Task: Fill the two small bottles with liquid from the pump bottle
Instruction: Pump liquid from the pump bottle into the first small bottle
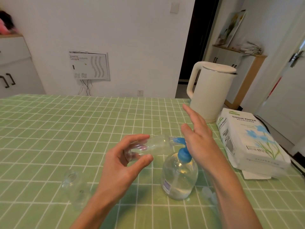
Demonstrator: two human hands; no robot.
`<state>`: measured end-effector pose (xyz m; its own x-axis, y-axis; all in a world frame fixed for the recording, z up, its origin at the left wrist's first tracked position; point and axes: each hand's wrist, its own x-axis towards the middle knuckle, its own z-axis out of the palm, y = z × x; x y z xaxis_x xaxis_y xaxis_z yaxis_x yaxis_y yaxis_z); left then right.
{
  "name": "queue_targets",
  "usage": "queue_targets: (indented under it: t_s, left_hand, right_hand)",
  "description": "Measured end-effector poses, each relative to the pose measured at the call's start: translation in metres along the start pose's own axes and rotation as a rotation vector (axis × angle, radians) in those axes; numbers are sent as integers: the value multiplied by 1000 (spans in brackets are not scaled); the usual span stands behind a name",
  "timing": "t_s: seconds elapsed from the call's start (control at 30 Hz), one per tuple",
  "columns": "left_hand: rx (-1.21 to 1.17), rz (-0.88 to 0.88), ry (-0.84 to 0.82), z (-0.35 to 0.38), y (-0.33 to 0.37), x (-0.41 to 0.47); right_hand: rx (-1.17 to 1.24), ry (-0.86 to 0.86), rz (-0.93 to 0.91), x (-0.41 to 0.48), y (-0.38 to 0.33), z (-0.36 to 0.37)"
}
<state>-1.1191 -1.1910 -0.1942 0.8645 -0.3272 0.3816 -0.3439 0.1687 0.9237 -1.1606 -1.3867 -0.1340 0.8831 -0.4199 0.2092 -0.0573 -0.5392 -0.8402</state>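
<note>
Fingers (135, 139) of our left hand (122, 167) hold a small bottle (158, 144) sideways, its mouth right at the pump (179, 140) that our flat, open right hand (198, 139) rests on.

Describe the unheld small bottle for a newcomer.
On the green checked tablecloth, find the clear pump bottle with a blue head. Left of it, beyond the left hand, stands a small clear bottle. Its twin lies sideways in that hand's grip; this one's untouched.
</note>
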Motion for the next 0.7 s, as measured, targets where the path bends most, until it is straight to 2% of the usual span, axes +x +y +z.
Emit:
queue_targets:
  t_s: [0.37,0.5,0.7]
  left_hand:
    - [9,-19,0,3,-4,-2]
    - [-21,-19,0,3,-6,-3]
    - [-44,-19,-2,2,-7,-2]
  right_hand:
    - [91,-61,66,-6,2,6]
    - [66,13,77,-8,3,6]
    - [-65,137,-10,-8,3,2]
